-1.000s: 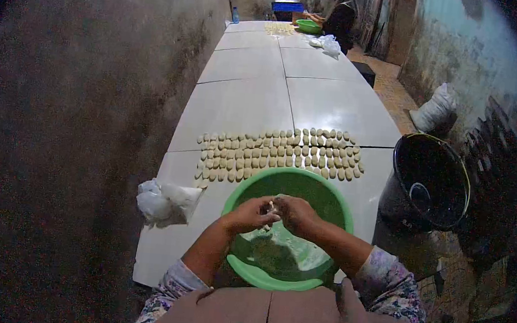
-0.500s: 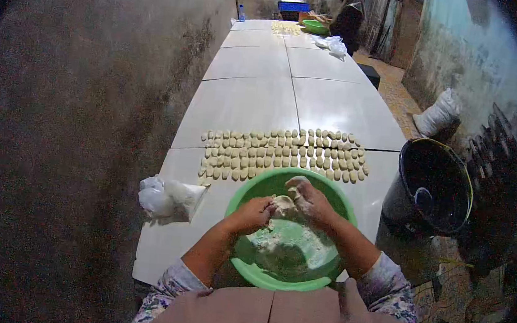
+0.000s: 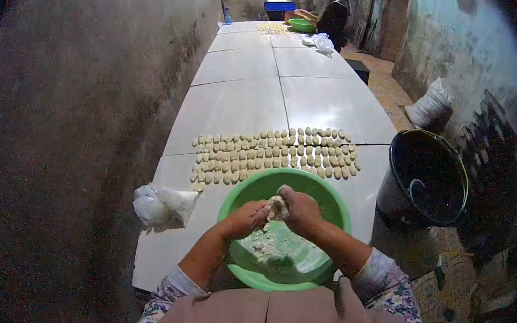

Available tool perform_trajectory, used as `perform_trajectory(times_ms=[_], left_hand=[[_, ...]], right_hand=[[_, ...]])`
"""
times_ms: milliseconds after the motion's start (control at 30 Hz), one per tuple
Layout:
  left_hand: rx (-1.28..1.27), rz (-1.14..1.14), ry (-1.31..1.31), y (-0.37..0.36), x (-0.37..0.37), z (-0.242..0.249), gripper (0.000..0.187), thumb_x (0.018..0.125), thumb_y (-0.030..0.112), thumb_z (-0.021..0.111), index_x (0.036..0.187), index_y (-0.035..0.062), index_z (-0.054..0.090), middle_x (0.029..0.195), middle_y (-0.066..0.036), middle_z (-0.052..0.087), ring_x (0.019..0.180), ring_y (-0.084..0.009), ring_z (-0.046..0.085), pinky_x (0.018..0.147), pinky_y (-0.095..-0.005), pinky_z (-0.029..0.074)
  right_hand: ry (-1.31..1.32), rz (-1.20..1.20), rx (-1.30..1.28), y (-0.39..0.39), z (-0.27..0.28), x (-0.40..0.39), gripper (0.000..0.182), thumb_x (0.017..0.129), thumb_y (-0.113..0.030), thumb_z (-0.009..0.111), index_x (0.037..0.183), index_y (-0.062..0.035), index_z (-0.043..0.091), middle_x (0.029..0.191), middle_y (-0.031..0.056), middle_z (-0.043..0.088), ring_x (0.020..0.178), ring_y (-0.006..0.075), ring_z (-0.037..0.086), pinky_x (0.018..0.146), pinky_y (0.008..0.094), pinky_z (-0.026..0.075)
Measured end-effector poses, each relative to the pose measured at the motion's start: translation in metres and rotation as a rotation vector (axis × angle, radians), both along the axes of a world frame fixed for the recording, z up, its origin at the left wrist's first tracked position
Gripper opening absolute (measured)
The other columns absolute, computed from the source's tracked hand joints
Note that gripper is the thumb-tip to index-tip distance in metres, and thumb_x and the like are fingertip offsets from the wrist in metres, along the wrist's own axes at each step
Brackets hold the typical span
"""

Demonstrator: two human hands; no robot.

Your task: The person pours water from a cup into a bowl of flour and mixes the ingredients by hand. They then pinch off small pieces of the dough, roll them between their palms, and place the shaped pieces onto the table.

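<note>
A pale lump of dough (image 3: 277,208) is held between my two hands, above a round green basin (image 3: 234,199). My right hand (image 3: 301,213) is closed around the lump, its thumb on top. From the other side my left hand (image 3: 248,218) presses closed fingers against the dough. Loose flour and crumbs (image 3: 275,244) lie in the bottom of the basin. Just beyond the rim, several rows of small oval dough pieces (image 3: 251,154) cover part of the white tabletop (image 3: 226,105).
A clear plastic bag (image 3: 164,206) of white stuff sits at the table's left edge. To the right stands a large black bucket (image 3: 389,193). A white sack (image 3: 431,103) leans by the wall. Another green basin (image 3: 301,25), a blue crate (image 3: 279,6) and a person in dark clothing (image 3: 333,22) are at the far end.
My right hand has come down and closed around the dough, which is now gathered between both hands. The whole view has shifted slightly.
</note>
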State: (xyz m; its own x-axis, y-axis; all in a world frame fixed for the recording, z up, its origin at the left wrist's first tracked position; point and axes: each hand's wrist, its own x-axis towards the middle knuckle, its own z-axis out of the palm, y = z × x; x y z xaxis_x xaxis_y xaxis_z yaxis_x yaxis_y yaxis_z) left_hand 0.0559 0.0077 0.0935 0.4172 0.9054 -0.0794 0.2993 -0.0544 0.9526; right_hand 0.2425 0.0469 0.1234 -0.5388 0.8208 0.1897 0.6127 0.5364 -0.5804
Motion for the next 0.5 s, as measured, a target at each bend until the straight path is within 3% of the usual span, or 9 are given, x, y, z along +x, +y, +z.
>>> perform_trajectory(times_ms=[33,100,133,200,300,400,433,500], left_hand=[[0.078,0.013,-0.071,0.005,-0.007,-0.024,0.036,0.094,0.034,0.035,0.083,0.002,0.048,0.069,-0.008,0.048,0.061,-0.0173,0.046,0.057,-0.0309,0.041],[0.109,-0.018,-0.031,-0.002,-0.01,-0.014,0.036,0.094,0.033,0.035,0.082,0.0016,0.047,0.068,-0.009,0.048,0.061,-0.0182,0.046,0.057,-0.031,0.041],[0.141,-0.049,0.007,-0.004,-0.011,-0.011,0.035,0.093,0.032,0.036,0.08,0.0012,0.047,0.068,-0.01,0.047,0.061,-0.0191,0.047,0.057,-0.0311,0.04],[0.079,-0.081,-0.154,-0.004,-0.003,-0.011,0.028,0.091,0.025,0.038,0.08,0.0006,0.048,0.069,-0.008,0.049,0.062,-0.017,0.047,0.058,-0.0302,0.041],[-0.064,0.001,-0.088,-0.008,0.0,0.001,0.024,0.084,0.017,0.041,0.096,0.0009,0.054,0.08,-0.004,0.055,0.072,-0.0137,0.05,0.067,-0.0285,0.042],[-0.146,0.035,-0.153,-0.009,-0.003,0.001,0.025,0.085,0.017,0.042,0.102,0.0015,0.052,0.081,-0.003,0.055,0.072,-0.0129,0.051,0.068,-0.0281,0.043],[-0.146,0.037,-0.154,-0.009,-0.003,0.0,0.025,0.085,0.017,0.042,0.102,0.0015,0.052,0.081,-0.003,0.055,0.072,-0.0129,0.051,0.068,-0.0281,0.043],[-0.075,0.016,-0.141,-0.01,0.0,-0.002,0.027,0.087,0.023,0.046,0.104,0.0023,0.052,0.081,-0.003,0.055,0.072,-0.0124,0.052,0.067,-0.0279,0.044]], right_hand=[[0.08,-0.06,-0.032,0.006,0.0,0.004,0.019,0.077,-0.01,0.051,0.096,-0.0054,0.053,0.084,0.0208,0.06,0.082,0.0372,0.06,0.069,0.0466,0.045],[0.325,-0.137,-0.205,0.027,0.004,0.016,0.016,0.077,-0.012,0.05,0.089,-0.0047,0.057,0.085,0.0192,0.062,0.081,0.0331,0.061,0.07,0.042,0.046],[0.369,-0.171,-0.139,0.045,-0.015,0.023,0.015,0.079,-0.013,0.051,0.088,-0.004,0.058,0.085,0.0169,0.062,0.079,0.0284,0.061,0.072,0.0385,0.047],[0.421,0.032,-0.313,0.04,-0.015,0.021,0.016,0.083,-0.016,0.053,0.091,-0.0039,0.057,0.085,0.015,0.062,0.079,0.0246,0.06,0.074,0.0357,0.047],[0.443,0.163,-0.363,0.018,-0.021,0.001,0.018,0.085,-0.019,0.053,0.095,-0.0036,0.057,0.087,0.0137,0.062,0.079,0.022,0.059,0.075,0.0344,0.046],[0.506,0.204,-0.489,0.019,-0.02,0.001,0.021,0.086,-0.021,0.054,0.098,-0.0035,0.057,0.09,0.0121,0.062,0.081,0.0196,0.059,0.075,0.0328,0.046],[0.408,0.159,-0.573,0.021,-0.016,0.004,0.02,0.085,-0.017,0.055,0.101,-0.0041,0.057,0.092,0.0105,0.062,0.084,0.0163,0.057,0.077,0.0322,0.046],[0.391,0.222,-0.489,0.027,-0.026,0.011,0.02,0.084,-0.016,0.058,0.099,-0.004,0.058,0.092,0.0096,0.062,0.084,0.0151,0.057,0.077,0.0316,0.045]])
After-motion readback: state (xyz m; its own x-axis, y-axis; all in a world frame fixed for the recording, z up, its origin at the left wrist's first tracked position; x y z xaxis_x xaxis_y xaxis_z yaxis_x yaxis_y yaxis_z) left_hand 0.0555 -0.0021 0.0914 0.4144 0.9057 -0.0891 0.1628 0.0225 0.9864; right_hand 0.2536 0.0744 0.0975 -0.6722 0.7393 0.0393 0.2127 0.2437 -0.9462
